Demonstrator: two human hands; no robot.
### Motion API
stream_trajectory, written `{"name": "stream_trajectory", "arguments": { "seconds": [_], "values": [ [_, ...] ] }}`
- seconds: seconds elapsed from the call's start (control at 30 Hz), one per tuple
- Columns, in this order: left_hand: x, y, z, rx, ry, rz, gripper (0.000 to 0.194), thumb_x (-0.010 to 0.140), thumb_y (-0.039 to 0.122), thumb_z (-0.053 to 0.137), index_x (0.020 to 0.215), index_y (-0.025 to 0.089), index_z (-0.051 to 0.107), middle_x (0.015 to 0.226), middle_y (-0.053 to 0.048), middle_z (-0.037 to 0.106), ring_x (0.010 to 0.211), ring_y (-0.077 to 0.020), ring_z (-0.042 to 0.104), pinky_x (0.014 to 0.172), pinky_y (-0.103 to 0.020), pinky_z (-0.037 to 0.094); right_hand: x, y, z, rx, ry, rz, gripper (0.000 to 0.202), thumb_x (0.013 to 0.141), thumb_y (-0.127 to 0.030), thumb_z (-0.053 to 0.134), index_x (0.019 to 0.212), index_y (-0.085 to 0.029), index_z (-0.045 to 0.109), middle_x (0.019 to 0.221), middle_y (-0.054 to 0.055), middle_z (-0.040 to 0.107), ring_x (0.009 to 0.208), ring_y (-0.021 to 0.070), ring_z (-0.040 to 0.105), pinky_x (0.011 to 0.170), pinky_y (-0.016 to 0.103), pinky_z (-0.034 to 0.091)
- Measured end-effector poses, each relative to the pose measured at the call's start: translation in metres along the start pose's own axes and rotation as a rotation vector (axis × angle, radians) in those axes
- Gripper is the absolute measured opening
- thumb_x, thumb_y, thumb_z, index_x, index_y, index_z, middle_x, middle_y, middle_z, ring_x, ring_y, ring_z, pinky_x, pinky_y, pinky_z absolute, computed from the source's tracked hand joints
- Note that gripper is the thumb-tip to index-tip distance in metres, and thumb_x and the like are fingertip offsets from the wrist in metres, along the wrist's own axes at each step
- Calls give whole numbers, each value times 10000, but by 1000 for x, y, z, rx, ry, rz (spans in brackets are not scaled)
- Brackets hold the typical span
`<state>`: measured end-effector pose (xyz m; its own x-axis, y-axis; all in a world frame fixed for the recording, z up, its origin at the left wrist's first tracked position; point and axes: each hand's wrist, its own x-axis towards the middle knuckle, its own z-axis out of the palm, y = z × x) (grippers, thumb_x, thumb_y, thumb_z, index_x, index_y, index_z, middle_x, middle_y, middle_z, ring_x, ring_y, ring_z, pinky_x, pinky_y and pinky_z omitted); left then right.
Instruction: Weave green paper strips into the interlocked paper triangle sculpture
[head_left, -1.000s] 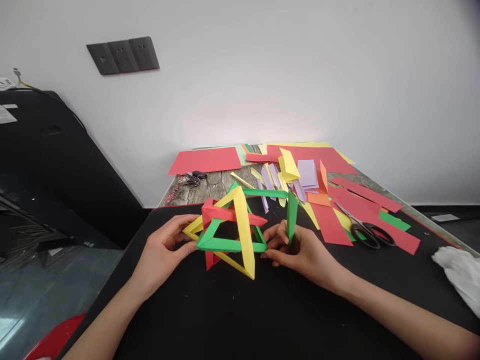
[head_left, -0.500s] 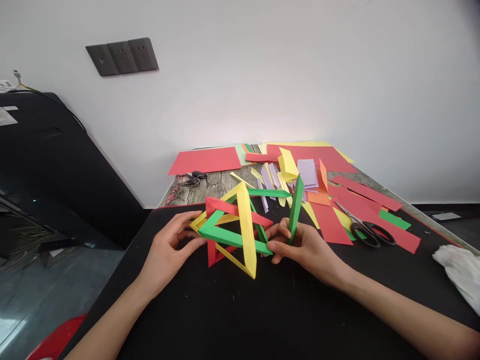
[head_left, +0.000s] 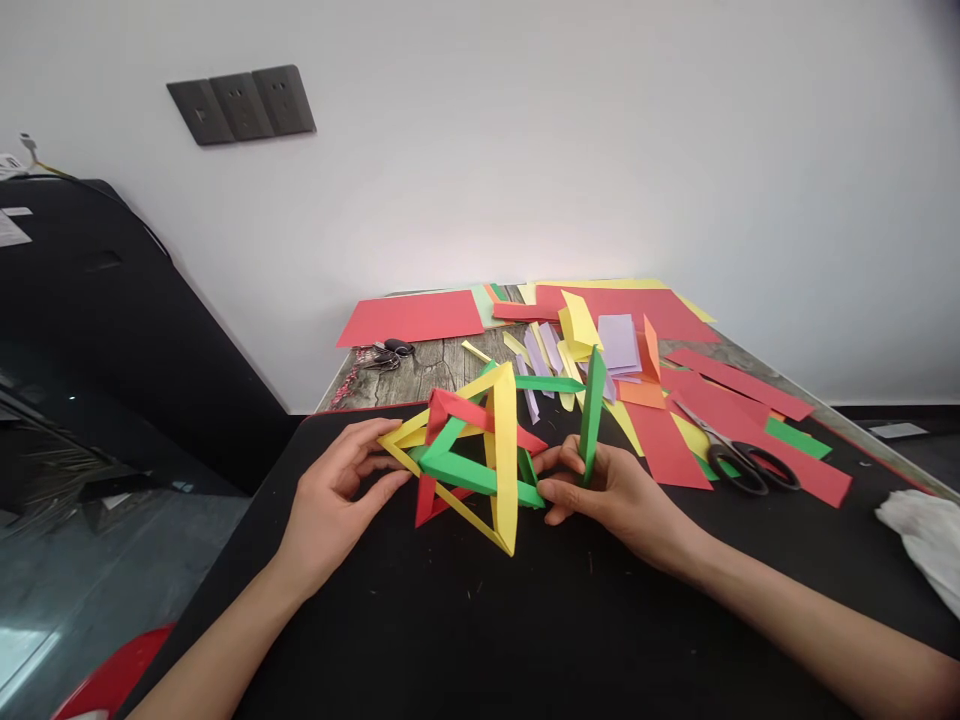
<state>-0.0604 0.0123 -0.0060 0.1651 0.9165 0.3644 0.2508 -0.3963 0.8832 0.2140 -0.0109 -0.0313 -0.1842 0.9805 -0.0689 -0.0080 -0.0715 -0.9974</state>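
Between my hands is a model of interlocked folded-paper triangles. My left hand (head_left: 330, 500) pinches the left corner of the yellow paper triangle (head_left: 507, 455). Folded red paper strips (head_left: 487, 414) pass through it, with green paper strips (head_left: 469, 473) threaded among them. At the right, my right hand (head_left: 619, 500) grips the near end of the green strips between thumb and fingers. A separate-looking green arm (head_left: 592, 410) stands upright out of that hand; whether it joins the other green strips is hidden by the fingers. Another green strip (head_left: 547, 383) reaches right behind the model, its pointed end close to the upright arm.
Black-handled scissors (head_left: 750, 468) lie on red paper (head_left: 667, 450) at the right. Purple (head_left: 619, 343), yellow and orange folded pieces lie behind my right hand. Keys (head_left: 390, 353) rest at the back left. A white crumpled cloth (head_left: 919, 530) is at the right edge, and sockets (head_left: 244, 105) are on the wall.
The green and red strips have shifted slightly to the right inside the yellow triangle, the green corner moving away from my left fingers. Both hands keep their hold. The view has shifted a little.
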Motion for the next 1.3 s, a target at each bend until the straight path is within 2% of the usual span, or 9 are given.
{"name": "stream_trajectory", "arguments": {
  "seconds": [0.17,0.33,0.57,0.7,0.87,0.97,1.13,1.3],
  "values": [
    [1,0,0,46,7,-66,429,759,341,725,1143,194,602,1097,-78,669,884,-213,699,816,-358,615,0,2,-1,-34,4,32,530,708,-469,769,704,-224,298,1033,51,682,567,139,702,588,296,570],
    [2,1,-2,101,-11,-102,440,754,349,713,1151,200,598,916,-41,704,879,-228,703,805,-357,609,1,4,-1,25,-30,38,508,703,-378,791,703,-226,306,911,9,697,583,129,698,594,272,570],
    [0,1,-1,81,-54,-110,425,773,314,689,1171,204,589,1017,-58,689,888,-213,697,808,-343,602,2,9,-1,12,-47,-1,464,733,-318,760,702,-233,305,847,-6,661,635,129,671,583,276,571],
    [-1,-2,-2,62,-57,-96,408,796,319,679,1178,211,588,1002,-53,691,896,-209,695,806,-330,601,1,10,2,2,-53,-18,447,704,-286,761,696,-237,317,869,5,652,747,158,661,619,299,583],
    [-1,-1,-1,57,-67,-73,381,811,308,669,1172,214,592,964,-41,689,872,-193,695,794,-306,598,-2,9,6,-206,6,-42,427,663,-230,727,691,-239,301,864,-2,657,627,125,585,559,279,497],
    [-1,-1,-1,54,-71,-64,369,821,296,660,1176,224,592,974,-37,685,861,-182,694,777,-285,594,-3,7,6,-352,67,-53,399,655,-262,710,686,-237,314,849,0,645,631,129,548,554,274,459],
    [-3,-2,-1,74,-70,-40,354,829,277,656,1174,230,597,1025,-42,672,840,-160,691,784,-262,581,-5,5,5,-444,61,-42,371,644,-298,681,681,-238,317,893,25,634,700,161,558,563,278,454],
    [-4,-1,0,79,-38,-20,335,838,285,651,1163,221,607,1089,-56,653,852,-156,684,808,-268,577,-6,3,5,-539,61,-42,323,653,-308,671,689,-231,359,871,10,621,576,111,469,534,267,427]
  ]
}}
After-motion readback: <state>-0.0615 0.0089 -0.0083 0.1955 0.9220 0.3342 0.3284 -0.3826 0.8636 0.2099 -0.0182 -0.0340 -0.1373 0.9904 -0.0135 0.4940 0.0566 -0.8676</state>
